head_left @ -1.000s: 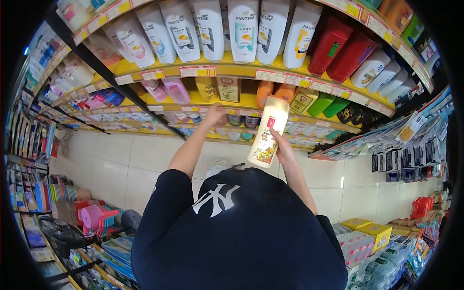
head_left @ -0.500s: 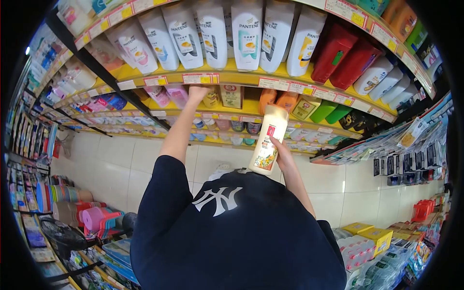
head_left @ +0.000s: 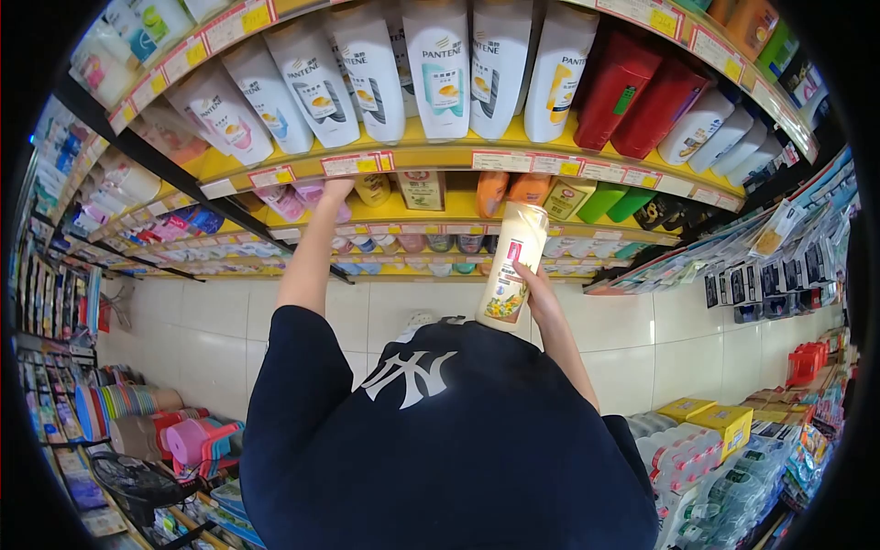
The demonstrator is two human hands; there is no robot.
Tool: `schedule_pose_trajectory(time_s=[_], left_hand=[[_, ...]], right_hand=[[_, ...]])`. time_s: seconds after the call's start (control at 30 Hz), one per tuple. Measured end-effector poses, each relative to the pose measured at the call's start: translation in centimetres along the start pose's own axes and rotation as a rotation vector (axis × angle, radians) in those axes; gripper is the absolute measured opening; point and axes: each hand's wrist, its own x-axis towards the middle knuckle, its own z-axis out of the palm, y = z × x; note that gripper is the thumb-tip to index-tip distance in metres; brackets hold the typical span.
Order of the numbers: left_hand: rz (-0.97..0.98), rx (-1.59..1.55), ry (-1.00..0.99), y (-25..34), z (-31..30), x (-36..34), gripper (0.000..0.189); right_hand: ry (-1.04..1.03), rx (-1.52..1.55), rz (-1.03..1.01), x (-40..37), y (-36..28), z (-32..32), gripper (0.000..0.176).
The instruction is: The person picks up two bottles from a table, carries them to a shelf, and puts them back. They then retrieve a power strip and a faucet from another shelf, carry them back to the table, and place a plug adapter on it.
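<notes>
In the head view my right hand point(head_left: 539, 291) is wrapped round a cream-coloured shampoo bottle point(head_left: 509, 275) with a red label and a flower print. The bottle is held nearly upright, tilted slightly, in front of my chest. My left hand point(head_left: 337, 190) reaches in under the upper shelf's front edge, its fingers hidden behind the price strip. Nearest to it are a pink bottle point(head_left: 310, 191) and a yellow bottle point(head_left: 373, 190) on the lower shelf. A boxed green-and-cream product point(head_left: 421, 190) stands further right.
White Pantene bottles point(head_left: 438, 78) and red bottles point(head_left: 616, 87) line the upper shelf point(head_left: 431, 151). Orange bottles point(head_left: 492, 192) stand below. Packaged goods hang at the right point(head_left: 779, 238). Plastic tubs point(head_left: 188, 440) and a black fan point(head_left: 133, 477) are at lower left, bottle packs point(head_left: 683, 454) at lower right.
My left hand has shifted left along the lower shelf, towards the pink bottles. The view has moved a little. My right hand still holds the shampoo bottle in about the same place.
</notes>
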Motion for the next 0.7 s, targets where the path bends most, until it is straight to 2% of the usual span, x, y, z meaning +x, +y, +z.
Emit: schedule_pose_trajectory(time_s=[0.03,0.13,0.2,0.3,0.4,0.5,0.6,0.7], left_hand=[[0.000,-0.003,0.025,0.0,0.1,-0.1,0.042],[-0.232,-0.531,0.289,4.3,-0.7,-3.4,0.043],[-0.510,-0.386,0.368,9.8,-3.0,-5.7,0.048],[-0.360,-0.485,0.167,12.4,-2.7,-7.1,0.050],[-0.359,-0.567,0.077,12.5,-0.9,-5.7,0.050],[-0.397,-0.916,-0.232,12.0,-0.5,-3.5,0.045],[-0.519,-1.049,-0.361,11.8,0.0,-2.2,0.040],[-0.592,-0.896,-0.504,11.0,1.2,-1.8,0.042]], right_hand=[[-0.001,0.002,0.002,0.1,0.1,-0.1,0.038],[0.026,0.003,-0.001,0.2,0.2,-0.1,0.037],[0.042,0.004,-0.006,0.4,0.3,-0.1,0.037],[0.050,-0.002,0.014,0.4,0.6,-0.4,0.038],[0.063,-0.011,0.043,0.2,0.6,-0.4,0.039],[0.074,-0.021,0.054,0.0,0.4,-0.4,0.040],[0.071,-0.024,0.055,0.1,0.8,-0.9,0.041],[0.071,-0.020,0.060,0.1,1.0,-1.2,0.042]])
